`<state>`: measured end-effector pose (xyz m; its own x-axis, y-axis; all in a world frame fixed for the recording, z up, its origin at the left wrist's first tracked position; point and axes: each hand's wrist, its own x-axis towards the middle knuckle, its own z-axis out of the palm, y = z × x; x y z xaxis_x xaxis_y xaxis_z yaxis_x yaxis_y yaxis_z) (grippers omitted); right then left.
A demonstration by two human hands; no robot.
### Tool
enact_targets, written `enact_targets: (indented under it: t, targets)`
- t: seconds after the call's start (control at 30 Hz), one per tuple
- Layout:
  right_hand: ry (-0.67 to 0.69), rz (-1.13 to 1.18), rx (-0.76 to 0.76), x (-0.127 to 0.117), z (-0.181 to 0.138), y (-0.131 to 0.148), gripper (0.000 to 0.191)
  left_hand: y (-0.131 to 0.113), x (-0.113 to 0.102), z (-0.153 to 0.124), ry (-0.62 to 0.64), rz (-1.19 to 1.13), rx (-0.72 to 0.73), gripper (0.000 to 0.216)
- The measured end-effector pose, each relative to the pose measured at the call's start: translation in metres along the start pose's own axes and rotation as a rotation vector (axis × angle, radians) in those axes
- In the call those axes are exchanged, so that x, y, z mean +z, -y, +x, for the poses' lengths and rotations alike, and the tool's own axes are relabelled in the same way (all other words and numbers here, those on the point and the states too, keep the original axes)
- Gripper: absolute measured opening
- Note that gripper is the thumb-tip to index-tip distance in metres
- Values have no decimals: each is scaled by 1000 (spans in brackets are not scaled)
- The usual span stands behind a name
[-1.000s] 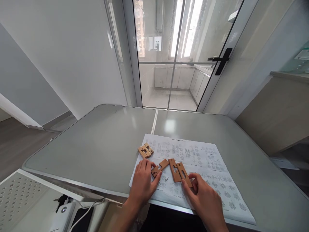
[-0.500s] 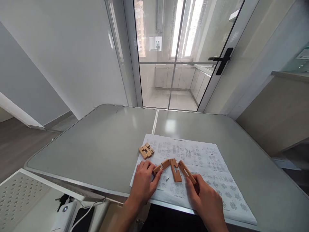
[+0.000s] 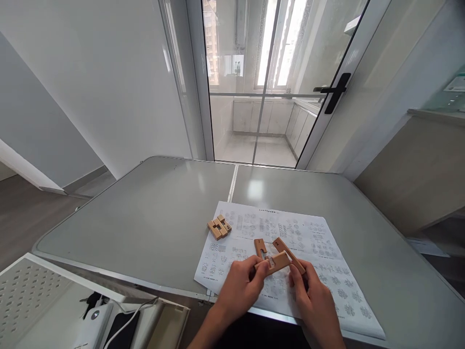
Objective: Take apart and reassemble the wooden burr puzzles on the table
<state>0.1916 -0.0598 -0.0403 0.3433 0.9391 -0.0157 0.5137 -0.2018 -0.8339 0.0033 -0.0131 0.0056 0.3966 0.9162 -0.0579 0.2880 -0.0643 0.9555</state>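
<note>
Between its thumb and fingers, my left hand (image 3: 244,283) pinches a notched wooden puzzle piece (image 3: 278,263). Close on the right, my right hand (image 3: 315,296) grips a slotted wooden puzzle piece marked 2 (image 3: 286,253), which slants up to the left. The two held pieces meet or overlap near the right fingertips; whether they touch I cannot tell. Behind the left piece, a third wooden puzzle piece marked 1 (image 3: 259,245) lies on the printed sheet (image 3: 312,232), partly hidden. Several more wooden puzzle pieces (image 3: 219,227) sit side by side at the sheet's left edge.
The sheet of small diagrams lies on a grey table (image 3: 163,218) with a metal rim. At the lower left, a white perforated tray (image 3: 32,291) holds a white device (image 3: 93,322), a dark phone-like slab (image 3: 123,329) and a cable. A glass door (image 3: 269,116) stands beyond the table.
My left hand has lifted its puzzle piece off the sheet and brought it rightward, over the piece marked 1. My right hand has shifted slightly, still holding the piece marked 2.
</note>
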Motion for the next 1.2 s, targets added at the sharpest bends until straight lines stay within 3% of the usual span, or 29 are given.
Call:
enact_targets:
  t: [0.23,0.6,1.2]
  targets:
    - [42,85,-36,-5,2,-8,50,-1,20,5,-76,-93,-75,46]
    - [37,182,-118,-6,2,-12,56,2,17,1,-13,-136,-63,47]
    - [-48,126,-231,-5,-5,-11,56,2,15,-1,-47,-124,-45,47]
